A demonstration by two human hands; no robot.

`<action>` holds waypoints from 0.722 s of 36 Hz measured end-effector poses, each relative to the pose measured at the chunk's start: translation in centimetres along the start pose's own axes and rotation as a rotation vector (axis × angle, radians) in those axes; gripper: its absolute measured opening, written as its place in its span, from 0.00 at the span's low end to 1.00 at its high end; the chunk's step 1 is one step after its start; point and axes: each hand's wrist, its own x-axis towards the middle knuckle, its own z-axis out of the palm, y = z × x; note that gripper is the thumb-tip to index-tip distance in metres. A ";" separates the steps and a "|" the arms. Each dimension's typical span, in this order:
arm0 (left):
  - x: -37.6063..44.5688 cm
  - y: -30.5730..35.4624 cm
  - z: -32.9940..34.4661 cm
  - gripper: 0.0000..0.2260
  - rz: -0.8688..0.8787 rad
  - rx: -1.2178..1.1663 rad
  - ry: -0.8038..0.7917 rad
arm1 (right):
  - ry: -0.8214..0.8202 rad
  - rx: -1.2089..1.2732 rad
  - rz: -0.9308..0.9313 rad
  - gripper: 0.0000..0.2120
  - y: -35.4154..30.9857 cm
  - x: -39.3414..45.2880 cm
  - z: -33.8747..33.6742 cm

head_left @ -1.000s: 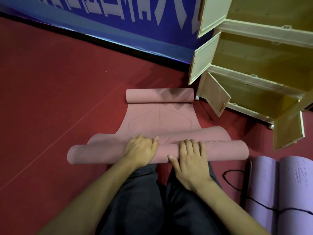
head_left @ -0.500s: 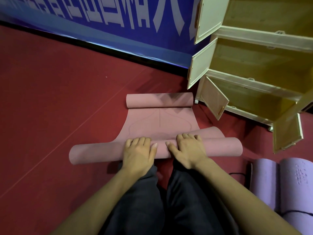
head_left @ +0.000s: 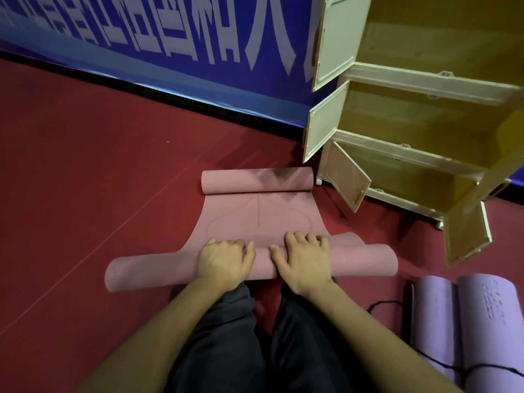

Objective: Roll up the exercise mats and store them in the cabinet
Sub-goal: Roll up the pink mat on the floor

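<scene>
The pink mat (head_left: 259,219) lies across the red floor (head_left: 99,180) at the centre of the frame, curled at both ends: a small coil (head_left: 256,180) at its far edge, just left of the cabinet's foot, and the thicker roll (head_left: 363,260) I am building along its near edge, running from lower left to centre right. Between the two a short stretch of flat mat remains, printed with faint guide lines.

My left hand (head_left: 225,260) and my right hand (head_left: 304,259) sit side by side on the middle of the near roll, knuckles up, fingers curled over its top and bearing down on it, thumbs nearly meeting at the centre. Both hands press and grip the roll; neither is spread wide.

I judge the rolling of this mat to be past halfway. The next push calls for even pressure from both hands so the roll tracks straight; its right end already looks a little loose and offset, and it could cone if I drive one side harder.

To the upper right, the cabinet (head_left: 419,80) stands with its doors swung open and yellow shelves bare where I can see them. At the lower right edge, two lilac rolled mats (head_left: 465,321) lie together on the floor with a dark cord (head_left: 385,303) trailing beside them. A blue banner (head_left: 170,38) runs along the wall at the top.
</scene>
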 end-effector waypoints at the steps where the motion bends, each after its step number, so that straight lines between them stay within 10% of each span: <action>1: 0.3 0.0 -0.2 0.28 0.001 0.003 -0.011 | -0.028 -0.007 -0.001 0.23 -0.1 0.5 -0.2; 14: 1.7 0.0 -3.3 0.25 -0.047 -0.187 -0.342 | -0.168 0.043 0.008 0.26 -0.2 0.5 -2.6; 26: -5.5 1.5 -3.6 0.22 0.008 -0.103 -0.282 | -0.092 -0.007 -0.024 0.25 -0.2 -7.1 -4.8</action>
